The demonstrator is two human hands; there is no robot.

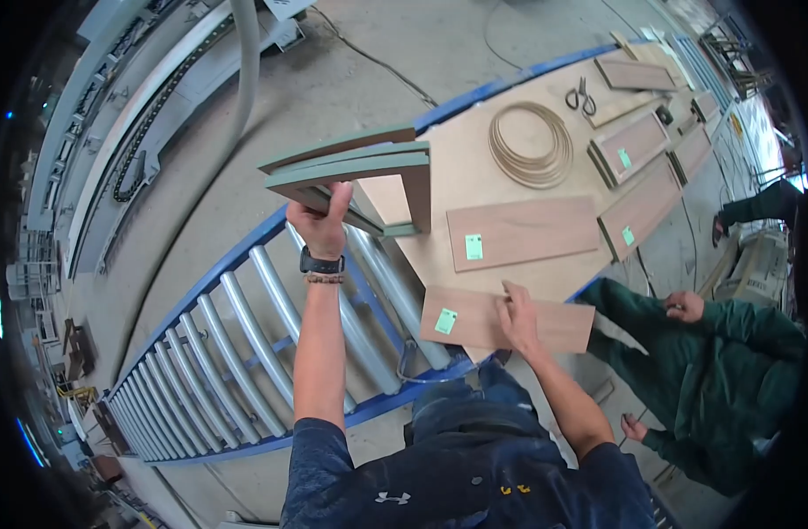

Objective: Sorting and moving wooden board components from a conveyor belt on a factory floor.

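Observation:
My left hand (320, 220), with a dark watch on the wrist, is closed round the lower side of several thin brown frames (419, 194) with pale green edges. They are held together, tilted, above the left end of the plywood sheet (422, 264), and one shows a large rectangular opening. On a flat wood panel (558, 326) with a green label lies my right hand (518, 322), its fingers stretched toward the panel's far edge. Just beyond it is a larger labelled wood panel (532, 231) on the plywood.
A blue-framed roller conveyor (245, 331) runs left under the plywood. On the plywood are a wire-like coil (532, 145), black scissors (581, 99) and several framed panels (631, 150). A co-worker in a green sweatshirt (730, 388) stands close at right. Large machinery (157, 115) occupies the far left.

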